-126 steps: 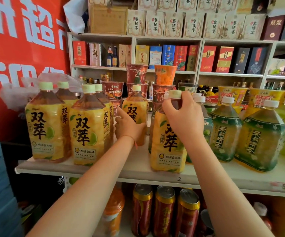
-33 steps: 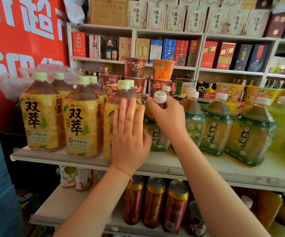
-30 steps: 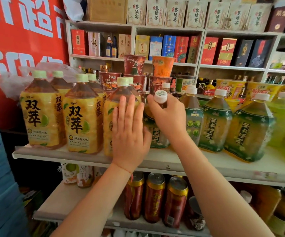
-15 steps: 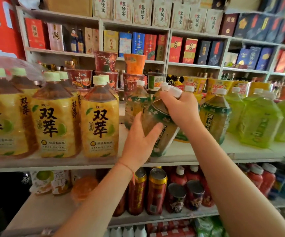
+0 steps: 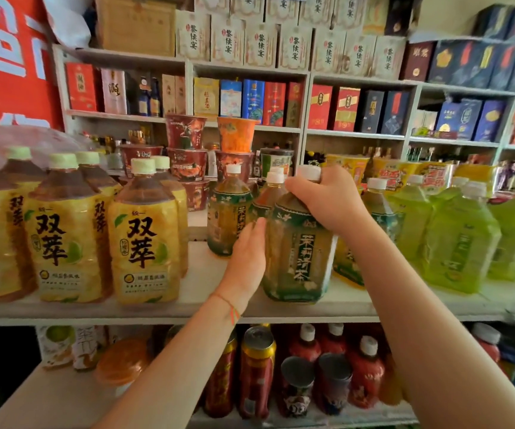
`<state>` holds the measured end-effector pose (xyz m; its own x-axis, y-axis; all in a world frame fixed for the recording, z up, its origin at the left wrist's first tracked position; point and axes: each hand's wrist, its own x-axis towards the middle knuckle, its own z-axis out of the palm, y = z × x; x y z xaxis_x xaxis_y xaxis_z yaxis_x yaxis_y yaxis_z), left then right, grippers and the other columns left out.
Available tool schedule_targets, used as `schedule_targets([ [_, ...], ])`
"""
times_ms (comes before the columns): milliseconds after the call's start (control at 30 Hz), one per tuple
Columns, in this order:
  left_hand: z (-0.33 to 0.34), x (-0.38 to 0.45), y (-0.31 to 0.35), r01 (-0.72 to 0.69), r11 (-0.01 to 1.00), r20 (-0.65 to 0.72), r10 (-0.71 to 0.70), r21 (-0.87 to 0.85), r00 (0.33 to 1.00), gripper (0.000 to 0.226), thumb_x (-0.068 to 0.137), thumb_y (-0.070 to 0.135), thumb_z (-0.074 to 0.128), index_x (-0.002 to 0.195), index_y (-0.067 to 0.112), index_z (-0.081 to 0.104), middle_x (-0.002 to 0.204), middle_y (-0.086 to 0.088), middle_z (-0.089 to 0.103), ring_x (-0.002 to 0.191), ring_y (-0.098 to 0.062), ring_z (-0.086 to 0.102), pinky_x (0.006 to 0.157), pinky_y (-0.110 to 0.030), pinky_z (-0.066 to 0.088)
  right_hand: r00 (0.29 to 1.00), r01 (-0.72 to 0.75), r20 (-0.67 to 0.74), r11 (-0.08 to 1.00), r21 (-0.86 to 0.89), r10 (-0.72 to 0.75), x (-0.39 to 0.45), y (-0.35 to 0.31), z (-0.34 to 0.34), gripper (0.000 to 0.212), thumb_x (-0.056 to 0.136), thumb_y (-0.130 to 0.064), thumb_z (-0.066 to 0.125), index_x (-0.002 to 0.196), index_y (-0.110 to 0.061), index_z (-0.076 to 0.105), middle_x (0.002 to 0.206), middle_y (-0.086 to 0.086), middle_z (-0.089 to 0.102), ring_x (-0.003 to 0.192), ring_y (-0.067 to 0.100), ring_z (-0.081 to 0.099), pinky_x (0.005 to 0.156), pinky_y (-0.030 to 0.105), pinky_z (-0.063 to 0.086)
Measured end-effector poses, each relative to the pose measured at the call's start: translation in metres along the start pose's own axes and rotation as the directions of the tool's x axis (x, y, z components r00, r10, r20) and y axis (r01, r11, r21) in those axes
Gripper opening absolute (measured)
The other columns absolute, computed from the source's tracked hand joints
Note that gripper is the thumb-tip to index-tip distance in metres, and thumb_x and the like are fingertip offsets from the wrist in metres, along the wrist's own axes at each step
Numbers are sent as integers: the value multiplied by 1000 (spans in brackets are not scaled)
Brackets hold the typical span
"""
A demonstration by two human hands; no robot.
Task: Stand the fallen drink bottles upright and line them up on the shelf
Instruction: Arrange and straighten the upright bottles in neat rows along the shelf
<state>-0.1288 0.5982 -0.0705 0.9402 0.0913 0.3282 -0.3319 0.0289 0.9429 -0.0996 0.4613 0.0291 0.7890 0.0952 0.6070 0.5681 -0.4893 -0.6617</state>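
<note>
A large green-labelled jasmine tea bottle stands upright at the front of the white shelf. My right hand grips its neck just under the white cap. My left hand lies flat against the bottle's left side, fingers together. Two more green-labelled bottles stand behind it. Yellow-labelled bottles stand upright in rows on the left. Light green bottles stand in rows on the right.
Stacked instant noodle cups sit behind the bottles. Red cans and red bottles fill the lower shelf. Boxed goods line the wall shelves behind. A red banner hangs at the left.
The green-labelled bottle was tilted in both hands half a second ago; it now stands upright at the shelf's front. The view has shifted a little to the right.
</note>
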Motion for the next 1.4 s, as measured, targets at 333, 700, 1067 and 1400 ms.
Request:
schedule_targets([
  [333,9,25,-15,15,833,-132,69,553,989,81,93,43,67,156,23,21,152,-2,45,139,-25,43,112,-44,38,999,46,1,998,-30,-46,-2,45,-32,34,84,-39,68,60,-15,62,53,-4,62,45,-1,51,42,13,38],
  [700,1,25,-22,-33,883,-160,121,469,980,47,102,52,45,142,28,45,119,17,55,114,-8,51,92,-28,40,954,79,-260,961,-266,-150,-1,51,-21,26,90,-33,65,107,-14,60,103,1,60,98,22,54,83,33,44],
  [1067,-48,88,-10,231,930,-488,-65,288,870,79,83,18,75,149,8,31,143,-14,52,130,-32,51,109,-41,43,961,262,122,680,-685,-248,-16,10,71,50,101,-36,51,147,-24,35,161,28,12,133,42,42,108,47,41],
  [1400,-57,114,-24,213,922,-392,-74,325,917,97,74,22,88,150,9,28,148,-13,48,135,-32,48,114,-46,40,984,177,130,566,-806,-123,-3,19,87,57,97,-47,55,144,-22,33,138,27,37,126,41,42,89,42,52],
])
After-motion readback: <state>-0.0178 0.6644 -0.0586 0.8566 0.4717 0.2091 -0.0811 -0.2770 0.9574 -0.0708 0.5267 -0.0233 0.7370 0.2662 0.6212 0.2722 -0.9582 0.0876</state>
